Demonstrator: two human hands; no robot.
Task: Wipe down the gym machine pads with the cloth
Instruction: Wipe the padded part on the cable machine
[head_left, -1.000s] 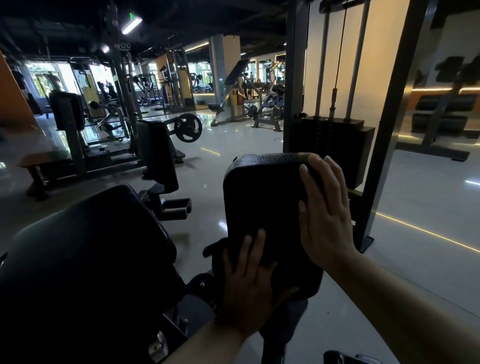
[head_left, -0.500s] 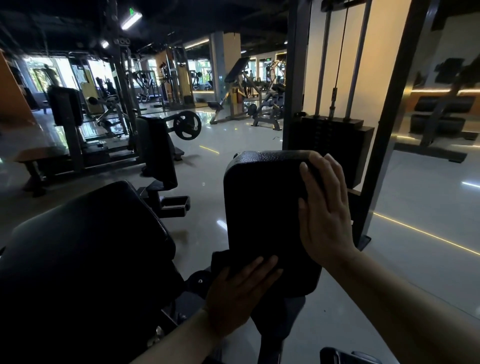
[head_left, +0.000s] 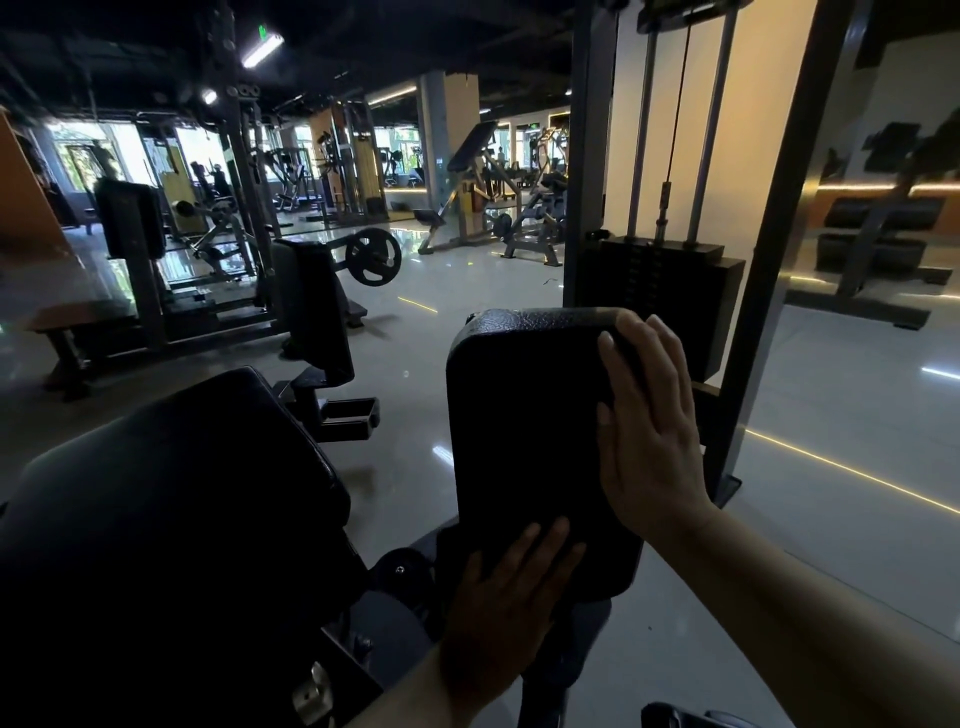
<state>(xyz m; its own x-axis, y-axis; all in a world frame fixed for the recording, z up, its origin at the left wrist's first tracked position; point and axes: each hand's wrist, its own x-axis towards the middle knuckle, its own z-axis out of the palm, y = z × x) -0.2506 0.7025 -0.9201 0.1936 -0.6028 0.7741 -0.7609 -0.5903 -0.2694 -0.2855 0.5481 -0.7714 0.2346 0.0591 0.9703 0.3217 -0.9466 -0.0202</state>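
An upright black pad (head_left: 519, 415) stands in front of me on its post. My left hand (head_left: 498, 608) lies flat with spread fingers on the pad's lower edge, pressing a dark cloth (head_left: 449, 545) against it. Only a dark corner of the cloth shows left of the hand, and it is hard to make out. My right hand (head_left: 649, 431) rests flat against the pad's upper right edge, fingers together, holding nothing. A larger black pad (head_left: 171, 519) of the same machine fills the lower left.
The weight stack (head_left: 660, 291) and a slanted steel upright (head_left: 769, 291) stand right behind the pad. Another padded machine (head_left: 311, 306) with a weight plate (head_left: 373, 256) is at the left. Glossy floor (head_left: 857, 441) stretches to the right, with more gym machines at the back.
My left hand has slid down the pad's face with the cloth, from the lower middle to the bottom edge. My right hand has stayed in place.
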